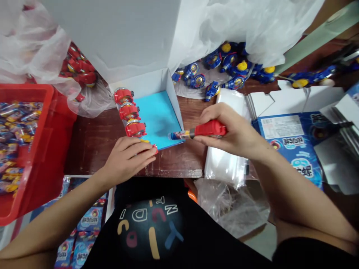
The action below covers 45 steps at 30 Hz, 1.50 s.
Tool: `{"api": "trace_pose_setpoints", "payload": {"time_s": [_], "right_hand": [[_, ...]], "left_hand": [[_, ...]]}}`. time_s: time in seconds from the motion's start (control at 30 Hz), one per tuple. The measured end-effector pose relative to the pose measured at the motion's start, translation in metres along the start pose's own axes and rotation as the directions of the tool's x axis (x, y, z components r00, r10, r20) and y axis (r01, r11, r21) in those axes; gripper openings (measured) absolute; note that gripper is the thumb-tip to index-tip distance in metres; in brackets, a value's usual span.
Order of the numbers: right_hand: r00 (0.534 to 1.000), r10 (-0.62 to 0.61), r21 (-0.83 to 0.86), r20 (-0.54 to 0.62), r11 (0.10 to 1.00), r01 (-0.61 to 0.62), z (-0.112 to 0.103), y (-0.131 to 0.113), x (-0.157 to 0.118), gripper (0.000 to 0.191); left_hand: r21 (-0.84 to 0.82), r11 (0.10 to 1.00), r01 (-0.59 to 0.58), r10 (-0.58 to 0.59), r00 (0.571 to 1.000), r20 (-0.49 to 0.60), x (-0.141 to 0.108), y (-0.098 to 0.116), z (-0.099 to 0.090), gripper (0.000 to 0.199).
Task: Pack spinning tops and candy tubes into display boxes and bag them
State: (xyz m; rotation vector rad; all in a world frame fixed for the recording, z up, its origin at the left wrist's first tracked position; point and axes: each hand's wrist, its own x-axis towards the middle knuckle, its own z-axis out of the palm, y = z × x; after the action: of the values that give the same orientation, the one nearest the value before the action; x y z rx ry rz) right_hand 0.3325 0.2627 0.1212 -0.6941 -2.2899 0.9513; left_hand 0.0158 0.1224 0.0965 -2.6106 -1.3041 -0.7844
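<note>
My right hand (224, 130) is closed around a red toy (210, 129) with a silver collar and a clear tube of colourful bits at its end. The tube points left, over the right edge of an open white box (173, 99) with a bright blue inside. Several red toys (129, 112) stand in a row along the box's left side. My left hand (130, 158) is curled over another red toy (155, 148) at the near end of that row; its fingers hide most of it.
At the left stands a red bin (53, 149) of small wrapped candy tubes (17, 138). Blue toys (215, 63) lie in plastic at the back. Clear plastic bags (227, 157) and printed blue boxes (291, 142) lie to the right. Red toys (81, 67) sit behind left.
</note>
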Motion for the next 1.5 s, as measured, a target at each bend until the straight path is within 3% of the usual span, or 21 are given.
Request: {"api": "trace_pose_setpoints", "payload": {"time_s": [0.03,0.1,0.23,0.33,0.43,0.67,0.77,0.87,0.93,1.03,1.1,1.17,1.27,1.3,1.37,1.43,1.5], "right_hand": [[0.995,-0.052,-0.121,0.088,0.991,0.062,-0.004,0.006,-0.001,0.027],[0.968,-0.035,-0.265,0.247,0.959,0.103,-0.004,0.010,0.000,0.020],[0.903,0.031,-0.440,0.429,0.880,0.179,0.010,-0.007,0.008,0.018],[0.892,0.055,-0.537,0.449,0.815,0.220,0.019,-0.024,0.016,0.018],[0.868,0.078,-0.553,0.490,0.797,0.240,0.024,-0.029,0.022,0.020],[0.787,0.178,-0.553,0.590,0.799,0.234,0.053,-0.001,0.035,0.021],[0.779,0.164,-0.565,0.606,0.778,0.275,0.053,-0.003,0.041,0.036],[0.801,0.077,-0.581,0.593,0.729,0.360,0.040,-0.023,0.051,0.073],[0.831,-0.039,-0.577,0.555,0.701,0.419,0.032,-0.042,0.068,0.081],[0.837,-0.238,-0.523,0.494,0.687,0.504,0.039,-0.074,0.113,0.059],[0.807,-0.318,-0.452,0.498,0.699,0.555,0.063,-0.093,0.159,0.046],[0.771,-0.318,-0.399,0.551,0.712,0.578,0.101,-0.105,0.214,0.043],[0.749,-0.061,-0.508,0.660,0.698,0.504,0.172,-0.103,0.304,0.053],[0.739,0.076,-0.580,0.670,0.674,0.457,0.195,-0.097,0.332,0.053],[0.733,0.233,-0.673,0.639,0.632,0.385,0.234,-0.082,0.378,0.050],[0.738,0.299,-0.713,0.605,0.616,0.335,0.264,-0.064,0.408,0.053],[0.734,0.329,-0.723,0.594,0.618,0.308,0.286,-0.047,0.423,0.065]], "left_hand": [[-0.037,0.999,-0.007,0.007,1.000,0.011,-0.005,-0.002,0.002,0.028],[-0.104,0.995,-0.010,0.009,1.000,-0.013,-0.013,-0.007,0.007,0.029],[-0.247,0.967,-0.069,0.062,0.997,-0.035,-0.016,-0.015,0.011,0.034],[-0.316,0.947,-0.059,0.052,0.998,-0.030,-0.018,-0.016,0.012,0.039],[-0.304,0.952,0.030,-0.053,0.996,-0.068,-0.022,-0.010,0.013,0.041],[-0.190,0.961,0.200,-0.247,0.929,-0.276,-0.031,0.016,0.029,0.036],[-0.181,0.956,0.233,-0.283,0.893,-0.349,-0.038,0.022,0.037,0.037],[-0.189,0.948,0.258,-0.314,0.859,-0.405,-0.041,0.027,0.044,0.038],[-0.205,0.935,0.290,-0.353,0.823,-0.446,-0.040,0.028,0.050,0.040],[-0.247,0.912,0.328,-0.410,0.746,-0.524,-0.036,0.027,0.064,0.040],[-0.276,0.910,0.309,-0.413,0.728,-0.548,-0.034,0.024,0.072,0.036],[-0.271,0.928,0.255,-0.368,0.747,-0.554,-0.035,0.023,0.071,0.031],[-0.168,0.964,0.206,-0.266,0.780,-0.567,-0.047,0.021,0.044,0.032],[-0.114,0.967,0.226,-0.250,0.788,-0.562,-0.054,0.019,0.027,0.033],[-0.004,0.937,0.348,-0.293,0.780,-0.553,-0.074,0.006,-0.017,0.033],[0.114,0.831,0.544,-0.407,0.735,-0.542,-0.098,-0.023,-0.068,0.036],[0.225,0.658,0.719,-0.551,0.663,-0.507,-0.124,-0.068,-0.114,0.036]]}}
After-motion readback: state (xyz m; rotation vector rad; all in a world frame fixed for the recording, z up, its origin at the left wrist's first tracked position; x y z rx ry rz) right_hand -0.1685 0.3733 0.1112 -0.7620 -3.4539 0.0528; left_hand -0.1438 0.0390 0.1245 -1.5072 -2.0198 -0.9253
